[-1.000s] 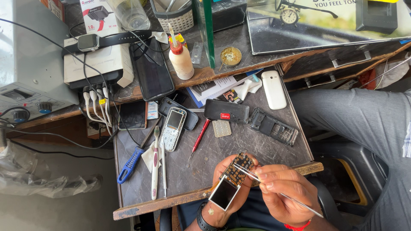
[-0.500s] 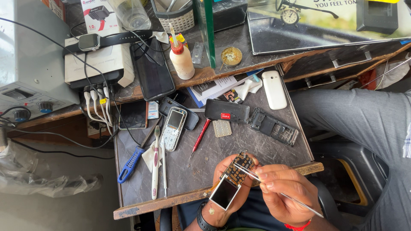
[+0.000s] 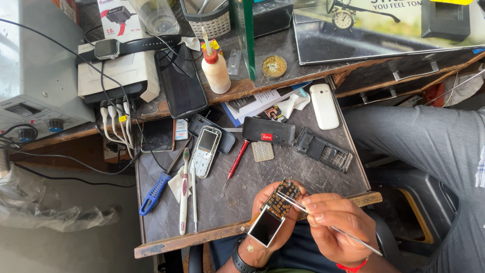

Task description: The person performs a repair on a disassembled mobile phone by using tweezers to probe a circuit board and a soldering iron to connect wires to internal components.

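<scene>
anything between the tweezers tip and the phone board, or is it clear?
Nothing visible blocks it. The left hand holds the phone circuit board above the desk edge; the right hand holds the tweezers, whose tip already lies over the board's keypad contacts. Actual contact cannot be told.

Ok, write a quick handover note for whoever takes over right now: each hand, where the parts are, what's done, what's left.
Left hand: cradles the bare phone board, screen toward the wrist, over the table's near edge.
Right hand: pinches tweezers, tips on the board's keypad side.
Parts: black frame, keypad sheet and red screwdriver lie on the table.
Done: phone is stripped out of its frame.
Left: work on the board, by the look of it; nothing is refitted yet.
</scene>
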